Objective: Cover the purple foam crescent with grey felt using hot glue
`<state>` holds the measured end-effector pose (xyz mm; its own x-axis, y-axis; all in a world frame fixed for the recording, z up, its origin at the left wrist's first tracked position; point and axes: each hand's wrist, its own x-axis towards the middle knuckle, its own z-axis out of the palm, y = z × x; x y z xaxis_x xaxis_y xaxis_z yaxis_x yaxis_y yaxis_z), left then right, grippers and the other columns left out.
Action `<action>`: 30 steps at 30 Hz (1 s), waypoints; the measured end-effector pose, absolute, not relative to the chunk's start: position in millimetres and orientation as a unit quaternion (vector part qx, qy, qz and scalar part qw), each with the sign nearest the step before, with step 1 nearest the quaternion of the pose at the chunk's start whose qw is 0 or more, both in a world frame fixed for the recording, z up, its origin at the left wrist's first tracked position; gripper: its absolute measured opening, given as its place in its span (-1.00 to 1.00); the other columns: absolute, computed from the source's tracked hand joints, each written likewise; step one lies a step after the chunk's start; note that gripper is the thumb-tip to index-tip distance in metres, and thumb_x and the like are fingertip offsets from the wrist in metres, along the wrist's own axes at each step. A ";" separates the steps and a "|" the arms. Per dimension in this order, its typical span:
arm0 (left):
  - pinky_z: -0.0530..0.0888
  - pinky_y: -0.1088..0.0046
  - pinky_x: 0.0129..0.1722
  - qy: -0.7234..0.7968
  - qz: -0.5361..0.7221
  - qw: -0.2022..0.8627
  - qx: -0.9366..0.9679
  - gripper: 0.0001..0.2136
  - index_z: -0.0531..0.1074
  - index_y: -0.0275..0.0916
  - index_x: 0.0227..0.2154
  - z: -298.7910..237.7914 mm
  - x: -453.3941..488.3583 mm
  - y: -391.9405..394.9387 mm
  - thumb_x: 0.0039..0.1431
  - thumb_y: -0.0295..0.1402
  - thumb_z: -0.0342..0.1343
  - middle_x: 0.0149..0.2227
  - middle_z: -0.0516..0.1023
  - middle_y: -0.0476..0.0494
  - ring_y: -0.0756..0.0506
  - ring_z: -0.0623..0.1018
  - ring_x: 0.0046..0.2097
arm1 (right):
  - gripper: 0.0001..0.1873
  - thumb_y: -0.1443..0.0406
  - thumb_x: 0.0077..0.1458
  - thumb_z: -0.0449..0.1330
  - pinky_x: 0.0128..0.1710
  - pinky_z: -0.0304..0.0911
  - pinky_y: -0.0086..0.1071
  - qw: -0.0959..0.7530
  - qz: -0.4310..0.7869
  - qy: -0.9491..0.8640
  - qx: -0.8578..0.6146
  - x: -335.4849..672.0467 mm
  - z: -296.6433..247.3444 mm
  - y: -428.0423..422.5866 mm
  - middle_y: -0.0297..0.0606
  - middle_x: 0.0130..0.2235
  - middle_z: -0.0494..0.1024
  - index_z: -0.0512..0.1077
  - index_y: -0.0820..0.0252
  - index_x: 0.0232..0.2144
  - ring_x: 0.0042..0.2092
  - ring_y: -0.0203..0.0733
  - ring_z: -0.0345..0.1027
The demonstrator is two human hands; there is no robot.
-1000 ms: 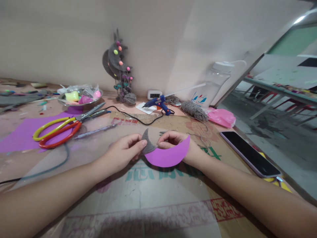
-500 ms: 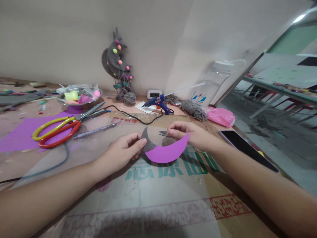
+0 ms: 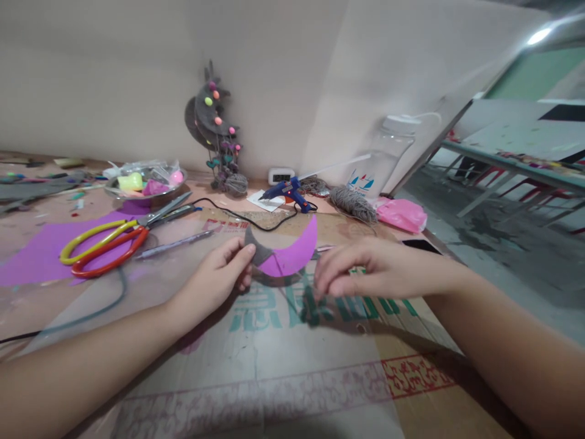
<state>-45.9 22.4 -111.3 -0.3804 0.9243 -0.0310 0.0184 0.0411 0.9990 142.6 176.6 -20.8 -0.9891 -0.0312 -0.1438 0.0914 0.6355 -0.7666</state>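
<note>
My left hand [image 3: 228,265] pinches the tip of a grey felt crescent [image 3: 259,247] between thumb and fingers. Attached to or lying against the felt is a bright purple crescent [image 3: 295,250], its free tip pointing up to the right. The two are held just above the cardboard. To the right of the purple tip hovers my right hand [image 3: 356,268], apart from it, with bent fingers pointing down. Those fingertips are blurred, so whether they hold anything is unclear. Behind them, a small thin object is mostly hidden.
Large scissors [image 3: 109,244] lie on purple sheet [image 3: 31,250] at left, beside a pen [image 3: 176,244]. Behind are a metal bowl [image 3: 148,190], a crescent hanging [image 3: 214,116], a blue glue gun [image 3: 290,192], grey yarn [image 3: 354,204], a bottle [image 3: 388,152] and pink bag [image 3: 402,214].
The joined crescents have moved left and tilted, the purple tip rising. My right hand has come away from the purple tip, turned palm down and moved lower. The view has shifted slightly.
</note>
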 end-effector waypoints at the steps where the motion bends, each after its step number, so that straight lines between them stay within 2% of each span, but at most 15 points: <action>1: 0.24 0.57 -0.57 0.595 0.589 0.397 0.376 -0.79 0.21 -0.19 -0.48 -111.8 -46.0 22.8 0.20 -0.20 -0.03 -0.59 0.27 0.11 0.06 0.30 -0.57 | -0.78 0.22 0.14 0.11 -0.15 0.25 -0.38 0.075 -0.403 0.912 -0.007 143.6 -18.6 175.8 -0.26 -0.21 0.55 0.53 0.13 -0.29 -0.16 -0.23 0.41; 3: 0.26 0.59 -0.57 0.583 0.612 0.393 0.362 -0.80 0.21 -0.18 -0.46 -112.7 -46.3 23.7 0.19 -0.21 -0.01 -0.56 0.28 0.11 0.07 0.31 -0.55 | -0.76 0.19 0.14 0.10 -0.13 0.24 -0.38 0.016 -0.356 0.934 0.013 145.8 -17.5 183.8 -0.26 -0.13 0.52 0.53 0.11 -0.25 -0.11 -0.20 0.39; 6: 0.25 0.61 -0.58 0.585 0.617 0.385 0.359 -0.81 0.23 -0.19 -0.45 -112.9 -47.1 24.8 0.19 -0.20 0.00 -0.55 0.28 0.11 0.08 0.30 -0.55 | -0.71 0.14 0.16 0.04 -0.35 0.24 -0.41 -0.074 -0.280 0.945 0.148 148.7 -25.9 212.5 -0.27 -0.29 0.54 0.49 0.12 -0.26 -0.32 -0.25 0.40; 8: 0.26 0.61 -0.59 0.591 0.615 0.378 0.359 -0.80 0.24 -0.20 -0.45 -112.6 -47.4 25.3 0.18 -0.20 0.01 -0.56 0.29 0.11 0.08 0.30 -0.56 | -0.75 0.15 0.13 0.07 -0.40 0.20 -0.41 -0.073 -0.196 0.957 0.202 150.0 -36.3 232.2 -0.28 -0.34 0.53 0.48 0.13 -0.32 -0.37 -0.25 0.37; 12: 0.26 0.63 -0.61 0.586 0.619 0.384 0.354 -0.80 0.25 -0.21 -0.44 -113.4 -47.7 25.7 0.16 -0.19 0.03 -0.54 0.31 0.10 0.09 0.32 -0.56 | -0.81 0.23 0.04 0.13 -0.37 0.17 -0.41 0.012 -0.096 0.974 0.203 149.3 -56.8 250.4 -0.27 -0.21 0.50 0.45 0.11 -0.27 -0.29 -0.21 0.36; 16: 0.25 0.64 -0.61 0.587 0.617 0.392 0.348 -0.80 0.25 -0.22 -0.45 -114.0 -47.8 25.6 0.15 -0.21 0.03 -0.55 0.31 0.10 0.10 0.32 -0.57 | -0.78 0.20 -0.03 0.20 -0.42 0.12 -0.43 0.101 -0.111 0.971 0.188 146.2 -64.2 248.2 -0.30 -0.27 0.51 0.44 0.10 -0.27 -0.32 -0.21 0.34; 19: 0.25 0.64 -0.60 0.591 0.613 0.395 0.346 -0.79 0.25 -0.22 -0.46 -113.0 -47.3 25.2 0.15 -0.20 0.03 -0.55 0.31 0.10 0.10 0.32 -0.56 | -0.78 0.14 0.02 0.16 -0.45 0.09 -0.42 0.107 -0.128 0.969 0.181 145.9 -61.9 246.1 -0.30 -0.34 0.52 0.45 0.13 -0.31 -0.37 -0.23 0.33; 22: 0.25 0.64 -0.60 0.588 0.615 0.398 0.343 -0.79 0.25 -0.22 -0.47 -111.6 -46.3 25.1 0.14 -0.20 0.05 -0.55 0.31 0.10 0.10 0.31 -0.56 | -0.66 0.03 0.08 0.07 -0.47 0.07 -0.42 0.105 -0.153 0.965 0.186 147.4 -58.5 245.8 -0.28 -0.38 0.53 0.47 0.14 -0.32 -0.44 -0.26 0.32; 25: 0.24 0.65 -0.61 0.588 0.617 0.402 0.335 -0.79 0.26 -0.22 -0.47 -110.6 -45.2 25.3 0.13 -0.20 0.06 -0.56 0.31 0.11 0.10 0.30 -0.57 | -0.58 -0.04 0.10 0.02 -0.48 0.07 -0.41 0.081 -0.163 0.963 0.201 150.7 -54.1 248.0 -0.29 -0.45 0.51 0.45 0.15 -0.36 -0.48 -0.27 0.29; 30: 0.24 0.64 -0.61 0.590 0.619 0.406 0.322 -0.76 0.25 -0.23 -0.48 -110.6 -44.9 24.3 0.09 -0.17 0.10 -0.57 0.32 0.10 0.10 0.31 -0.58 | -0.64 -0.01 0.12 0.00 -0.45 0.12 -0.40 -0.023 -0.196 0.949 0.246 159.4 -38.5 257.4 -0.30 -0.42 0.52 0.36 0.12 -0.32 -0.44 -0.22 0.32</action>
